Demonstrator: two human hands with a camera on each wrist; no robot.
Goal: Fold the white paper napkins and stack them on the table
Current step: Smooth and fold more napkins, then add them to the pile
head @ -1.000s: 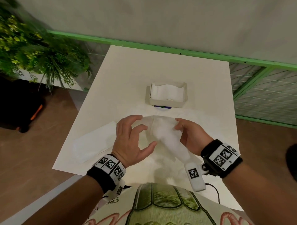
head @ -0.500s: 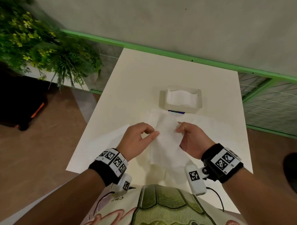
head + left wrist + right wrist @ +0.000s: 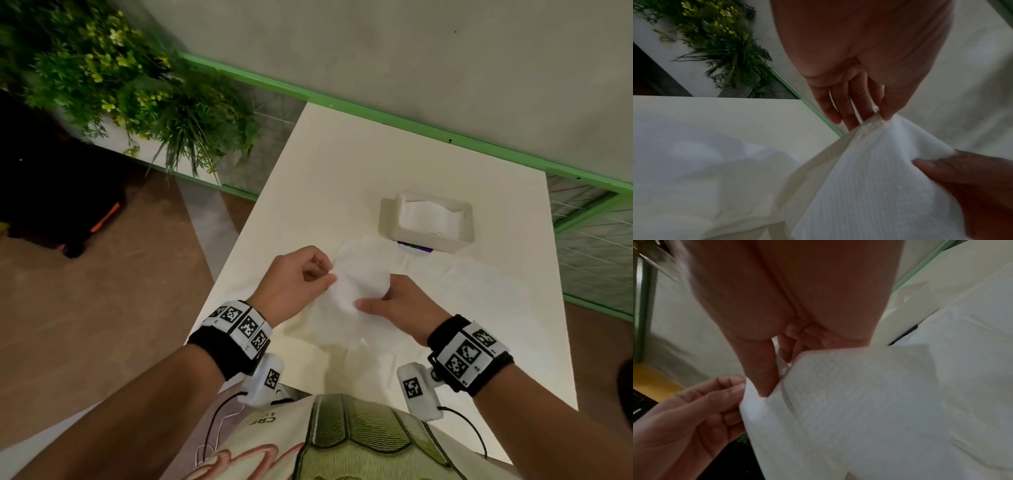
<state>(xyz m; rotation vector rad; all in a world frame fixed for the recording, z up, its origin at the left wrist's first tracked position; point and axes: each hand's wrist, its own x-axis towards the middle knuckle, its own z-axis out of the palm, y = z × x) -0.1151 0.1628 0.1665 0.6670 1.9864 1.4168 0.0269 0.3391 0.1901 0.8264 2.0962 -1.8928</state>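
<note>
While we hold the napkin (image 3: 356, 294) up above the table (image 3: 342, 192), both hands pinch it at the top. Our left hand (image 3: 294, 284) pinches one edge btw thumb and fingertips (image 3: 851, 123), and our right hand (image 3: 400, 308) pinches the other side, thumb on the front of the sheet. The paper hangs loose and a bit crumpled, w/ its lower part near our body, not flat on the table.

What can go wrong, in our judgement: the paper is thin, so if the two hands pull apart too strongly it may tear at the pinch points. Also the edges are not lined up yet, so a fold made now would probably be crooked. If one pinch slips, the sheet can drop on the other napkins (image 3: 496, 291) lying spread on the table and mix w/ them. The napkin holder (image 3: 387, 216) stands close behind, and a wide move fwd could push it.
</note>
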